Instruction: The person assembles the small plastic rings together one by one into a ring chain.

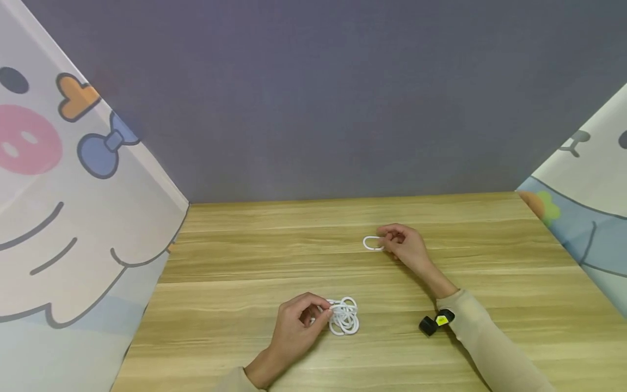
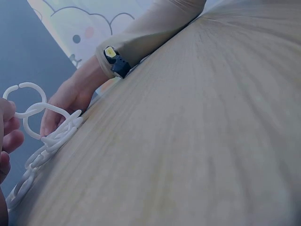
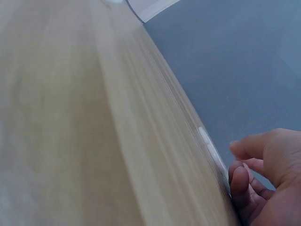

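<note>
My left hand (image 1: 300,322) pinches the end of a small heap of white C-shaped plastic links (image 1: 344,321), joined into a chain. In the left wrist view, a link with a narrow gap (image 2: 33,84) stands up by those fingertips, and the rest of the chain (image 2: 49,141) trails down to the tabletop. Farther back, my right hand (image 1: 404,246) is at the right end of a single loose white link (image 1: 370,243) lying flat. The right wrist view shows that link (image 3: 211,148) beside the thumb, with the index finger raised apart from the thumb; the link's near end is hidden.
The wood-grain tabletop (image 1: 235,250) runs back to a grey upright panel (image 1: 313,109). Cartoon-printed panels stand at the left (image 1: 44,218) and right (image 1: 583,201). A black device with a yellow label (image 1: 436,321) is strapped at the right sleeve.
</note>
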`<state>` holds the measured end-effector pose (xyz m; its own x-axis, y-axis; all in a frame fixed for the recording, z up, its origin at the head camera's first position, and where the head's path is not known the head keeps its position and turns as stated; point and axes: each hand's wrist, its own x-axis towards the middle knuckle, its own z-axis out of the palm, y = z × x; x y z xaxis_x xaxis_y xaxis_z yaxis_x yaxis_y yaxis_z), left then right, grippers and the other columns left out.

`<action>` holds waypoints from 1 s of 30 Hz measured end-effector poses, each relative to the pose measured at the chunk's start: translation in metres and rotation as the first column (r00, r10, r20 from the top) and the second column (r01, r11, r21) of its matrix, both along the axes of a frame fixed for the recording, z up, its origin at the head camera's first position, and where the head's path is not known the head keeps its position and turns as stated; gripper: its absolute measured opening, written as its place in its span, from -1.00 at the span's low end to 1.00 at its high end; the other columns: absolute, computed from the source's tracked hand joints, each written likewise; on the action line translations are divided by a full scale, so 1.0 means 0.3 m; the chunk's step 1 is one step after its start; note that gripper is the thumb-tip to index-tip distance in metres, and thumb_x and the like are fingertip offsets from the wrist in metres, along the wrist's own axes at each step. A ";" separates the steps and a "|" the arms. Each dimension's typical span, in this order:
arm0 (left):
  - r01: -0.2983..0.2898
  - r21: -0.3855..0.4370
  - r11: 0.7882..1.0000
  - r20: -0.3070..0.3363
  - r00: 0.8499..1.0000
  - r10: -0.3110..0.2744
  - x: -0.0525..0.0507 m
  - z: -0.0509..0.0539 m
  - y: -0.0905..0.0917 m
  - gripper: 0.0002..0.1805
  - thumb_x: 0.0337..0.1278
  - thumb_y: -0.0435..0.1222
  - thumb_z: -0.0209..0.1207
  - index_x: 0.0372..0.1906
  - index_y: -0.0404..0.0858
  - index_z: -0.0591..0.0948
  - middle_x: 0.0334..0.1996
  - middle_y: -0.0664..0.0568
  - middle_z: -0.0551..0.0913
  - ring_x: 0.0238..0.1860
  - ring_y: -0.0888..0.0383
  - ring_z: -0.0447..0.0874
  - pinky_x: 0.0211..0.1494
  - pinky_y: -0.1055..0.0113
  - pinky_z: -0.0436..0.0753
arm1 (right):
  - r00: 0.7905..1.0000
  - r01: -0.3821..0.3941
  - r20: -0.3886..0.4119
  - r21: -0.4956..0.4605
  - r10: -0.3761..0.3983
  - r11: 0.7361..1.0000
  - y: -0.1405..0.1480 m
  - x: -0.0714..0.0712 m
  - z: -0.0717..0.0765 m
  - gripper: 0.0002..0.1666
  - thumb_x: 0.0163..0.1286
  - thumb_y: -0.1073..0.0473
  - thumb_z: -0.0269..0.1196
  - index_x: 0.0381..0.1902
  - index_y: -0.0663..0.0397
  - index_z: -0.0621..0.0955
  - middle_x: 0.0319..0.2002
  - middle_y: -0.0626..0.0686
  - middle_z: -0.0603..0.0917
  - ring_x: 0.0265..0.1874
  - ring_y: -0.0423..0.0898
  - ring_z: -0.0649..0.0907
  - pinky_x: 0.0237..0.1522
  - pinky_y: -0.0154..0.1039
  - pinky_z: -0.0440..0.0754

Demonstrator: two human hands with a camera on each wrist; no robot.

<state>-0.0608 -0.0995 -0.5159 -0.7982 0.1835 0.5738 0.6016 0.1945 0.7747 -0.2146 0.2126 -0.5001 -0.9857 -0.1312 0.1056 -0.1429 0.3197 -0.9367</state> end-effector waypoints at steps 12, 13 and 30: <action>0.000 0.018 1.000 0.004 1.000 0.000 0.002 0.005 0.000 -0.74 0.19 -0.54 0.53 -0.19 -0.15 0.77 -0.42 0.06 0.76 -0.52 0.46 0.43 -0.58 0.62 0.39 | 0.984 -0.025 -0.156 0.329 0.081 0.944 -0.013 -0.002 -0.002 -0.61 0.36 0.32 0.61 0.12 0.28 0.83 -0.35 0.05 0.65 -0.44 -0.22 0.51 -0.37 -0.39 0.46; 0.000 0.018 1.000 -0.002 1.000 0.000 0.001 0.004 0.000 -0.74 0.19 -0.55 0.53 -0.19 -0.15 0.77 -0.42 0.06 0.76 -0.52 0.46 0.43 -0.58 0.62 0.39 | 0.984 -0.023 -0.160 0.341 0.082 0.940 -0.014 -0.001 0.000 -0.61 0.35 0.31 0.61 0.10 0.28 0.83 -0.35 0.05 0.65 -0.44 -0.21 0.51 -0.38 -0.38 0.46; 0.000 0.018 1.000 0.020 1.000 0.000 0.004 0.001 -0.001 -0.74 0.20 -0.54 0.52 -0.19 -0.13 0.77 -0.42 0.07 0.77 -0.51 0.48 0.42 -0.57 0.63 0.40 | 0.991 0.024 -0.132 0.296 0.016 0.955 -0.013 0.012 0.006 -0.58 0.28 0.32 0.66 0.02 0.28 0.72 -0.28 0.14 0.69 -0.42 -0.19 0.56 -0.37 -0.38 0.50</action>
